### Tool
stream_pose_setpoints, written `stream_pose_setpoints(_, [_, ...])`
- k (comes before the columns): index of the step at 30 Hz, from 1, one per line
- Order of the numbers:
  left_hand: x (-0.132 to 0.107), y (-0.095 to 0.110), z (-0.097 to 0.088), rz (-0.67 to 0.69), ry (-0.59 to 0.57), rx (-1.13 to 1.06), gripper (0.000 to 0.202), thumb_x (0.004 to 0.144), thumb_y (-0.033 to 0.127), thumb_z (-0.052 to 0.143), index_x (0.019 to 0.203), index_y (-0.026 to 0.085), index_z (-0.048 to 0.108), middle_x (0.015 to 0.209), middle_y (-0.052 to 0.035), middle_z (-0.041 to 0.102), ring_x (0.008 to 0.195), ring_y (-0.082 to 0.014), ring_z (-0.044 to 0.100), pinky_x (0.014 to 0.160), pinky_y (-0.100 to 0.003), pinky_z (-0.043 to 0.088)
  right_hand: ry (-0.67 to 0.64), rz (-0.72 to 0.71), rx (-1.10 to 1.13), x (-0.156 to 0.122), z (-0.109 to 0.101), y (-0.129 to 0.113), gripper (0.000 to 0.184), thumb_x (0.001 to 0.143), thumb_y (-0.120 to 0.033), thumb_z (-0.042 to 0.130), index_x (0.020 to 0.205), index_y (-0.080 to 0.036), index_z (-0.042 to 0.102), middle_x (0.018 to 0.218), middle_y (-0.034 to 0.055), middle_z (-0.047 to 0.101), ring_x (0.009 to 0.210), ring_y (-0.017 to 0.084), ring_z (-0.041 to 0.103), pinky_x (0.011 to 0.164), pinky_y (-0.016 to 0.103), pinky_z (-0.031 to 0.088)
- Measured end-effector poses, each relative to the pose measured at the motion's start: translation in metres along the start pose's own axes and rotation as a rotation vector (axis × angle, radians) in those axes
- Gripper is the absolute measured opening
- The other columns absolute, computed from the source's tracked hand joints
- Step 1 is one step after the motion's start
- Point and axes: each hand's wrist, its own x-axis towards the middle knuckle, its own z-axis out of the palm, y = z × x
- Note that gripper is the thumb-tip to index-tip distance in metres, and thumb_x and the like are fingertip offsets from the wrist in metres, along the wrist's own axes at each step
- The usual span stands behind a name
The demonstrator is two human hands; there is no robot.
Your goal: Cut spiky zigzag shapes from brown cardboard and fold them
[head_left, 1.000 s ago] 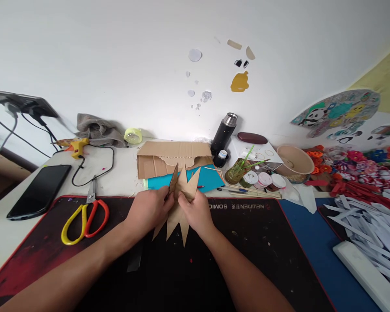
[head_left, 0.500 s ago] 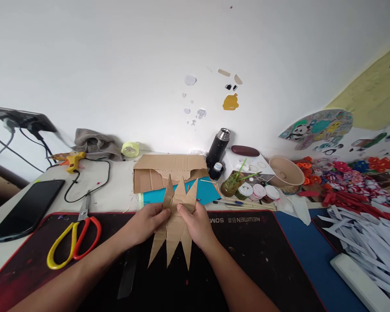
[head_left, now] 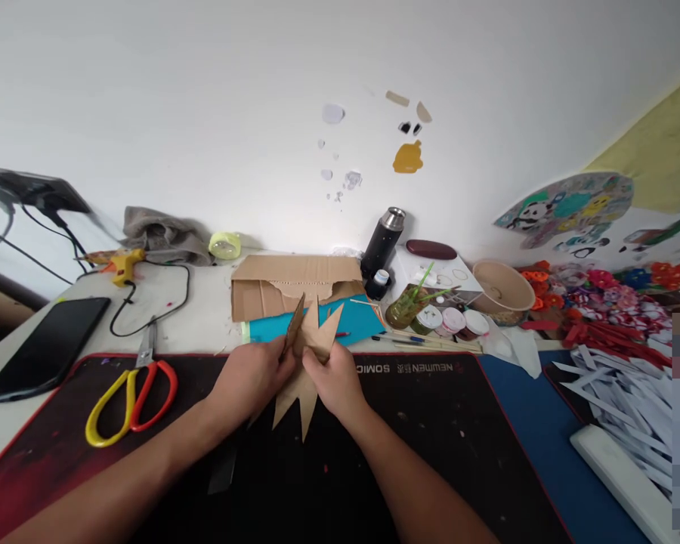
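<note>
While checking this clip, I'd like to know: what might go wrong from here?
- The spiky cardboard cutout is bent between the left hand and right hand; it might crease too sharply or tear along the bend.
- Its narrow, pointed tips stick out past the fingers, so one might bend if pressed against something.
- The scissors lie beside the left forearm, which might nudge them if it swings outward.

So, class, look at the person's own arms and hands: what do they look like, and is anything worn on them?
The left hand and right hand show no gloves. The left forearm and right forearm are bare, with no sleeve, watch or bracelet in view. Some fingers are hidden, so rings cannot be ruled out.
</note>
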Motion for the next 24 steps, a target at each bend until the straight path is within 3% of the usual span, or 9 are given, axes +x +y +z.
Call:
stream_pose_setpoints(2, [0.001, -0.001, 0.0, 0.012, -0.014, -0.021, 0.031, 0.095, 0.048, 0.039, 0.073, 0.026, 0.046, 0.068, -0.0077, 0.065, 0.064, -0.0257, 0.06, 0.064, -0.037, 0.037, 0.001, 0.031, 0.037, 0.001, -0.001, -0.001, 0.025, 0.086, -0.039, 0.071, 0.103, -0.022, 0.078, 0.109, 0.013, 0.085, 0.105, 0.036, 0.08, 0.092, 0.047, 0.061])
stream_pose_setpoints(6, [0.002, -0.002, -0.008, 0.038, -0.162, -0.384, 0.039, 0.094, 0.059, 0.046, 0.08, 0.024, 0.056, 0.077, -0.0044, 0.071, 0.073, -0.0247, 0.066, 0.067, -0.034, 0.047, 0.001, 0.055, 0.145, 0.003, -0.009, -0.008, 0.027, 0.085, -0.044, 0.074, 0.099, -0.021, 0.077, 0.105, 0.01, 0.085, 0.1, 0.032, 0.08, 0.086, 0.041, 0.062])
stream_pose_setpoints(10, [-0.002, 0.0, -0.011, -0.048, -0.364, -0.644, 0.044, 0.092, 0.065, 0.054, 0.092, 0.022, 0.061, 0.072, -0.0022, 0.072, 0.07, -0.0254, 0.07, 0.067, -0.036, 0.052, 0.04, 0.053, 0.173, 0.005, -0.017, -0.013, 0.028, 0.084, -0.046, 0.074, 0.095, -0.02, 0.076, 0.097, 0.0082, 0.084, 0.092, 0.03, 0.078, 0.079, 0.038, 0.061])
stream_pose_setpoints(12, [-0.004, 0.001, -0.01, -0.076, -0.399, -0.678, 0.046, 0.091, 0.067, 0.056, 0.091, 0.022, 0.06, 0.069, -0.0019, 0.071, 0.066, -0.025, 0.069, 0.064, -0.035, 0.051, 0.04, 0.057, 0.17, 0.005, -0.018, -0.013, 0.027, 0.084, -0.045, 0.074, 0.095, -0.02, 0.075, 0.097, 0.0081, 0.083, 0.091, 0.029, 0.077, 0.079, 0.037, 0.06])
stream_pose_setpoints(16, [-0.003, 0.001, -0.01, -0.059, -0.34, -0.58, 0.042, 0.091, 0.064, 0.054, 0.086, 0.022, 0.059, 0.07, -0.0015, 0.069, 0.067, -0.0238, 0.066, 0.064, -0.034, 0.048, 0.026, 0.047, 0.138, 0.004, -0.015, -0.01, 0.025, 0.085, -0.044, 0.072, 0.094, -0.021, 0.074, 0.101, 0.0092, 0.083, 0.095, 0.03, 0.077, 0.082, 0.038, 0.059])
stream_pose_setpoints(20, [-0.002, 0.0, -0.01, -0.019, -0.226, -0.381, 0.037, 0.089, 0.058, 0.05, 0.072, 0.025, 0.048, 0.067, 0.0003, 0.059, 0.065, -0.0205, 0.056, 0.061, -0.033, 0.039, 0.041, 0.019, 0.062, 0.003, -0.012, -0.007, 0.023, 0.087, -0.044, 0.071, 0.092, -0.022, 0.074, 0.098, 0.0088, 0.083, 0.093, 0.03, 0.077, 0.083, 0.038, 0.058])
stream_pose_setpoints(24, [-0.004, 0.002, -0.005, 0.025, -0.175, -0.221, 0.032, 0.093, 0.05, 0.044, 0.072, 0.026, 0.042, 0.065, 0.0004, 0.054, 0.061, -0.019, 0.048, 0.061, -0.033, 0.033, 0.048, -0.011, 0.035, 0.003, -0.011, -0.005, 0.024, 0.088, -0.042, 0.07, 0.097, -0.021, 0.076, 0.103, 0.0103, 0.084, 0.097, 0.031, 0.078, 0.087, 0.04, 0.058])
